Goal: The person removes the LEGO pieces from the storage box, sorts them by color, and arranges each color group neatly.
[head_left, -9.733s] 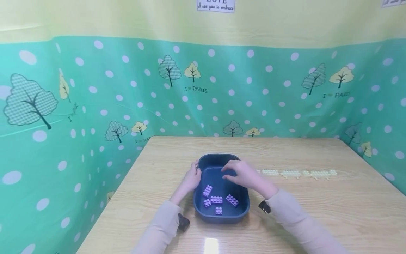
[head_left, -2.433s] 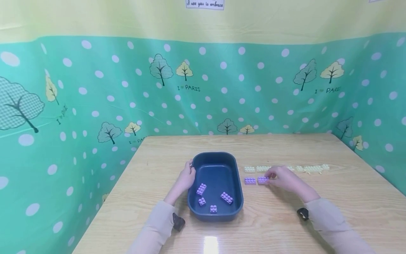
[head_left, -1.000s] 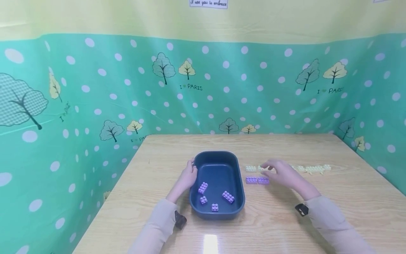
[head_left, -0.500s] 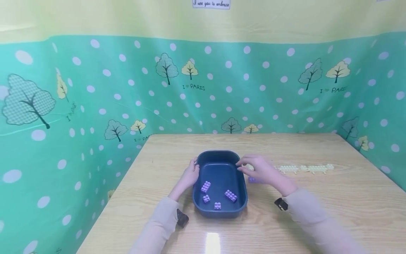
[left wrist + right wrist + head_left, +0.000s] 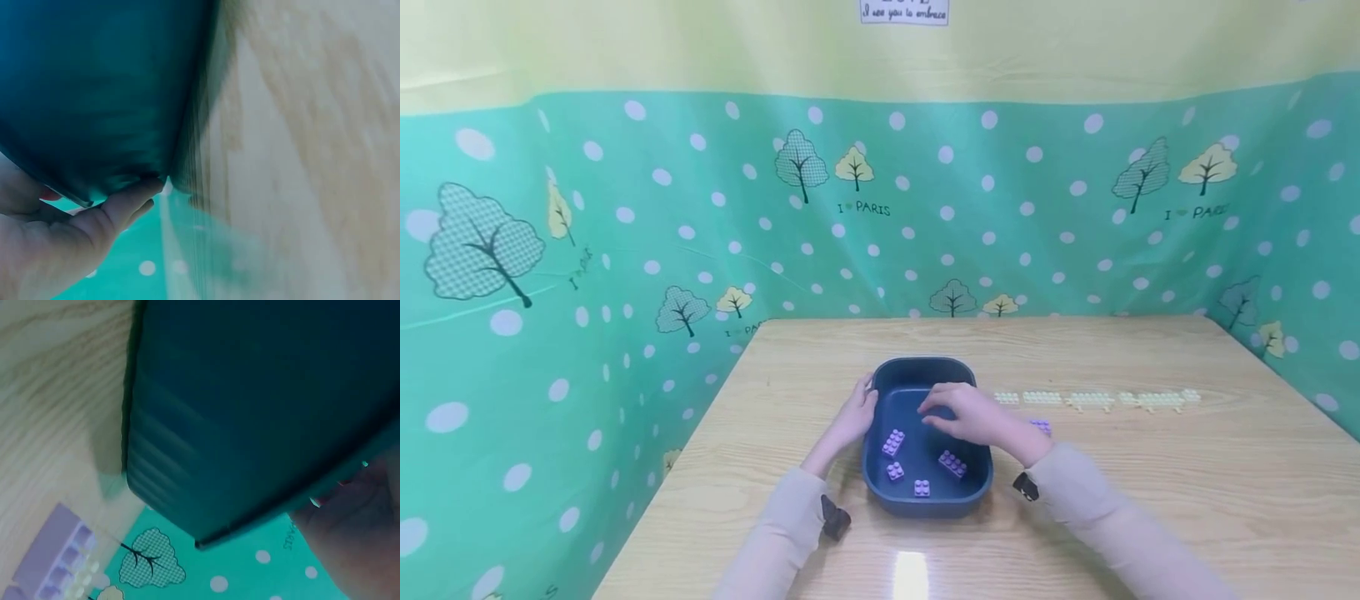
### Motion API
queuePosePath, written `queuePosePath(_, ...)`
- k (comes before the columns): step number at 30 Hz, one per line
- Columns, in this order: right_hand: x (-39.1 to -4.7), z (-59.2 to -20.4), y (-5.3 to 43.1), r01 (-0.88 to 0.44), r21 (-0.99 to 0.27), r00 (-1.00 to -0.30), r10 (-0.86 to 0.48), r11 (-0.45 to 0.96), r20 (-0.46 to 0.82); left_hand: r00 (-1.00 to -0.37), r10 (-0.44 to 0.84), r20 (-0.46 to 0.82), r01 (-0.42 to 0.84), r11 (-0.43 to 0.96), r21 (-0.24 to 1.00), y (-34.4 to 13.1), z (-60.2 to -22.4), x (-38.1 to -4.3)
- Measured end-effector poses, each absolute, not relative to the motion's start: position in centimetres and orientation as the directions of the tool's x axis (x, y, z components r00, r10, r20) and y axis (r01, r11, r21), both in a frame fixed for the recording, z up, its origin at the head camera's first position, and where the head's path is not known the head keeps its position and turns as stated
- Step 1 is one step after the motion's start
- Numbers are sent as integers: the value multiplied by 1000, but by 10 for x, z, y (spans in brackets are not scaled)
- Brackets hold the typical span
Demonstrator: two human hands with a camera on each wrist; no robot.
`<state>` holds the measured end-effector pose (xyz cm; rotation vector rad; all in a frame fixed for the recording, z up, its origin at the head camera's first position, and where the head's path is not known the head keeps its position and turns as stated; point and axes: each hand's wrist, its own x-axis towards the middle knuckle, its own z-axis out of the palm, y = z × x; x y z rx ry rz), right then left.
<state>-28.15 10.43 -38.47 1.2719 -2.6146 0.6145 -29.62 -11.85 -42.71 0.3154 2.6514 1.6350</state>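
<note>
Half a second ago the right hand [image 5: 966, 412] was at the right rim of the dark blue tub [image 5: 925, 507]; now it hangs over the tub's inside, toward the far end. Its fingers are bent, with the fingertips and thumb apart and nothing between them. The left hand [image 5: 853, 415] has its fingers clamped on the tub's left rim, just as before

The tub stands on the worktop [image 5: 1150, 500], and four purple bricks lie in its near half: one long brick [image 5: 892, 442] at the left, another long brick [image 5: 952, 464] at the right, a small brick [image 5: 894, 472] near the left one, and a square brick [image 5: 922, 488] closest to the near wall. None touches either hand

Right of the tub, a purple brick [image 5: 1041, 427] shows past the right forearm; the right wrist view also catches the edge of a second one beside it. Beyond runs a row of pale yellow bricks [image 5: 1090, 400]. Green dotted cloth [image 5: 865, 267] hangs behind the worktop
</note>
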Motion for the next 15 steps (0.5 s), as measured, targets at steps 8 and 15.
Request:
queuePosePath(8, -283, -391, 91, -763, -291, -642, -733, 578, 226, -976, 198, 86, 163, 413, 896, -119, -430, -296)
queuePosePath(15, -285, -398, 83, -769, -285, -625, -766, 572, 151, -975, 202, 88, 165, 403, 900, -120, -432, -295)
